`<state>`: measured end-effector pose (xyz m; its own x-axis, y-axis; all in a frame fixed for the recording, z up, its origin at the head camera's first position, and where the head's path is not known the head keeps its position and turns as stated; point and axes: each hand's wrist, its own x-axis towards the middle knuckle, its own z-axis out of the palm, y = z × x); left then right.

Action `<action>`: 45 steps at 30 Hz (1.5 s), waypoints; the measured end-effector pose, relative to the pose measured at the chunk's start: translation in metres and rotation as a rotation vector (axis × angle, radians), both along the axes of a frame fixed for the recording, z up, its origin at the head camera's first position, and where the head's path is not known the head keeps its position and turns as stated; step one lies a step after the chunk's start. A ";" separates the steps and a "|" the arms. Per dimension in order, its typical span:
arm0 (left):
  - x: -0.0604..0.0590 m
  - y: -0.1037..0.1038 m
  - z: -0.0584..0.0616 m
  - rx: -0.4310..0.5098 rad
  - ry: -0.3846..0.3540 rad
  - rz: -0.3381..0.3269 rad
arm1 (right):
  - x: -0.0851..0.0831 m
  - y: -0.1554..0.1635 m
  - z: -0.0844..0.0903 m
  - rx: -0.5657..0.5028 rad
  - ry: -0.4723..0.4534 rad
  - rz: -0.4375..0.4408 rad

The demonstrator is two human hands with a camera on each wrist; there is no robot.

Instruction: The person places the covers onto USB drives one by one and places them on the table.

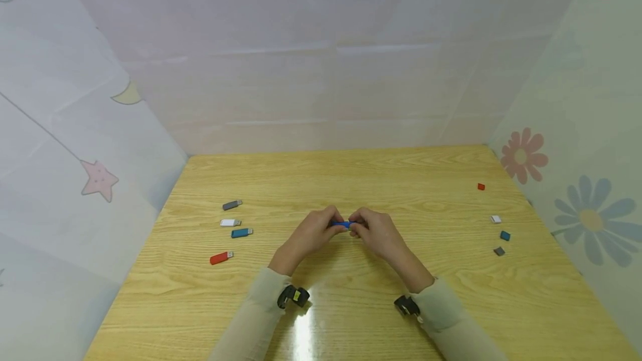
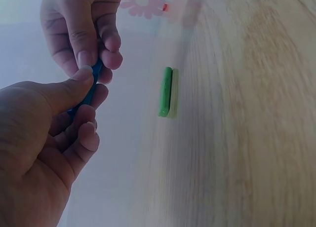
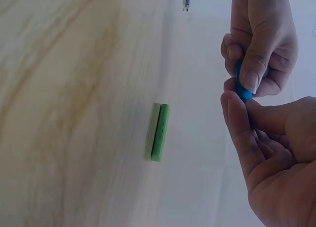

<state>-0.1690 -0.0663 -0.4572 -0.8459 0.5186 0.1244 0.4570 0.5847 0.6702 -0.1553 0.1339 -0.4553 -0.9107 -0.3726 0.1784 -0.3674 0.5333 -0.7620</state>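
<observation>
While I watch through the head camera, both hands meet over the middle of the bench (image 1: 351, 177), each pinching one end of a small blue stick (image 1: 343, 224). The left hand (image 1: 311, 233) has its left end, the right hand (image 1: 377, 233) its right end, so its long axis runs left to right between them, level with the bench and lifted just off it. Neither hand is nearer: the stick sits midway, in both grips. To the left lie four capped-off sticks in a loose column: grey (image 1: 232, 204), white (image 1: 230, 222), blue (image 1: 242, 232), red (image 1: 221, 258). Well apart on the right lie four small caps: red (image 1: 481, 186), white (image 1: 496, 219), blue (image 1: 505, 235), grey (image 1: 499, 251).

From the left wrist, I see the left hand's thumb pressed on the blue stick (image 2: 91, 91), fingers curled beneath, while the right hand (image 2: 81, 29) closes on its far end from above. A green piece (image 2: 165, 91) lies flat on the bench beyond, apart from both hands.

From the right wrist, the left hand (image 3: 259, 39) pinches the blue stick (image 3: 242, 89); the right hand (image 3: 276, 158) meets it with thumb and fingertip. The green piece (image 3: 160, 132) lies to the side, untouched
</observation>
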 end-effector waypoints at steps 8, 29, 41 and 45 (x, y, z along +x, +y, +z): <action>0.001 0.002 -0.004 0.016 0.043 0.005 | 0.004 -0.005 -0.003 -0.045 -0.016 -0.054; -0.001 0.008 -0.014 0.032 -0.185 -0.011 | 0.002 0.012 -0.005 0.205 0.089 0.065; 0.000 0.013 -0.015 -0.152 -0.111 -0.059 | 0.002 0.023 -0.008 0.336 -0.045 0.027; -0.001 0.015 -0.021 -0.188 -0.096 -0.070 | 0.001 0.024 -0.010 0.351 -0.076 0.034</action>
